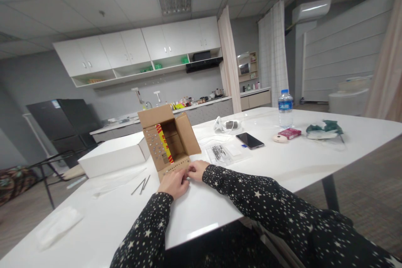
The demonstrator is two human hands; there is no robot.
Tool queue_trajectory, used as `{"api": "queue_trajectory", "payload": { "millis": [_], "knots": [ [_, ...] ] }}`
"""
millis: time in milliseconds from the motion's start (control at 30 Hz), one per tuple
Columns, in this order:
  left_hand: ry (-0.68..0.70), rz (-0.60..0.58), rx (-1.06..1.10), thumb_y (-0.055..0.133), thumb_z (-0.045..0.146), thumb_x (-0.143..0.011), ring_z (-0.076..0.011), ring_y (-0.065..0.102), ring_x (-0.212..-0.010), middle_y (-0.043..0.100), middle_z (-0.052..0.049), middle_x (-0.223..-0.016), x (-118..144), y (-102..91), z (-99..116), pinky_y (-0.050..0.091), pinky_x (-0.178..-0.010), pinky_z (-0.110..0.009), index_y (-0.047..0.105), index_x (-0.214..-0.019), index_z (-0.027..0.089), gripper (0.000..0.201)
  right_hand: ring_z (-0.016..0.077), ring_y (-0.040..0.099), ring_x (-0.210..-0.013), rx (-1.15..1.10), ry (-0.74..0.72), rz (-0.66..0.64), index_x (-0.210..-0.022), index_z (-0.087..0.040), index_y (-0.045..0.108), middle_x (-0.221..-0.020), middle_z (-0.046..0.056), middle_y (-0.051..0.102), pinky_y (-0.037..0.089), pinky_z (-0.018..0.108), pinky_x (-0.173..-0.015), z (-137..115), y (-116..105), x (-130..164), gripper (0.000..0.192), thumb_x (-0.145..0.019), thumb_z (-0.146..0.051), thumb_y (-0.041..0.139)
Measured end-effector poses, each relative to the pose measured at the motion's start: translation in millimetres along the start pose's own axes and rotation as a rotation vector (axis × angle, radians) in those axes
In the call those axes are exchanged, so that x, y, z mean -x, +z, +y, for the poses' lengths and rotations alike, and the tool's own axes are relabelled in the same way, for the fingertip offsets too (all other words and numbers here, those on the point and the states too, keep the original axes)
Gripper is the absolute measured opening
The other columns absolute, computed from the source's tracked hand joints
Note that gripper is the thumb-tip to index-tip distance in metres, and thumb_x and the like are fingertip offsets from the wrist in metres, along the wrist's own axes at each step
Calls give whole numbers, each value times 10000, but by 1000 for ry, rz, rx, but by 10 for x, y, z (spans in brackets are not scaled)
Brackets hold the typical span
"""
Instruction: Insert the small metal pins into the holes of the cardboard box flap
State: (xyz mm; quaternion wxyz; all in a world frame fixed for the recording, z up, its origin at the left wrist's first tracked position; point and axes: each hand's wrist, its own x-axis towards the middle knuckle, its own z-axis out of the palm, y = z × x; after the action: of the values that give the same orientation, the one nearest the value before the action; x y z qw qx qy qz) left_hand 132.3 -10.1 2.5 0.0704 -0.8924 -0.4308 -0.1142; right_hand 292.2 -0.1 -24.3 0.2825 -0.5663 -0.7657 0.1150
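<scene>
Head view: find an open brown cardboard box just left of centre, flaps raised, with a yellow and red printed strip down the left side and small pale dots beside it. See the bare left hand just below, fingers bent at the lower edge of the cardboard box, and the bare right hand just beside it, fingers curled at the same edge. Cannot tell the state of either grip, pinching something small or merely pressing the cardboard, with fingertips too small to read. Note black sleeves with white stars running to the bottom of the frame. Find two thin grey rods left of the hands on the glossy white surface, a long white box at left, and a crumpled white tissue at lower left. See, right of the cardboard box, a clear plastic bag of small dark pieces, a black phone and, toward the right, a clear bottle with a blue cap.
</scene>
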Motion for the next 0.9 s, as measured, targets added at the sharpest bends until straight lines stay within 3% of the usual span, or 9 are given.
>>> {"api": "queue_trajectory", "payload": {
  "millis": [500,900],
  "knots": [
    [-35,-65,-47,414,246,-737,-217,603,-873,660,-56,-931,2,-28,58,405,-698,-295,585,-924,211,256,130,578,-673,13,0,-7,-827,-225,686,-774,-3,675,351,215,-529,-10,-9,0,232,-711,-362,538],
    [-14,-79,-90,399,272,-753,-222,604,-901,660,-61,-976,-11,6,24,424,-733,-315,566,-933,217,252,129,573,-660,4,-4,8,-823,-235,688,-761,-5,671,352,217,-529,-4,-1,1,230,-706,-364,539]
  ]
}}
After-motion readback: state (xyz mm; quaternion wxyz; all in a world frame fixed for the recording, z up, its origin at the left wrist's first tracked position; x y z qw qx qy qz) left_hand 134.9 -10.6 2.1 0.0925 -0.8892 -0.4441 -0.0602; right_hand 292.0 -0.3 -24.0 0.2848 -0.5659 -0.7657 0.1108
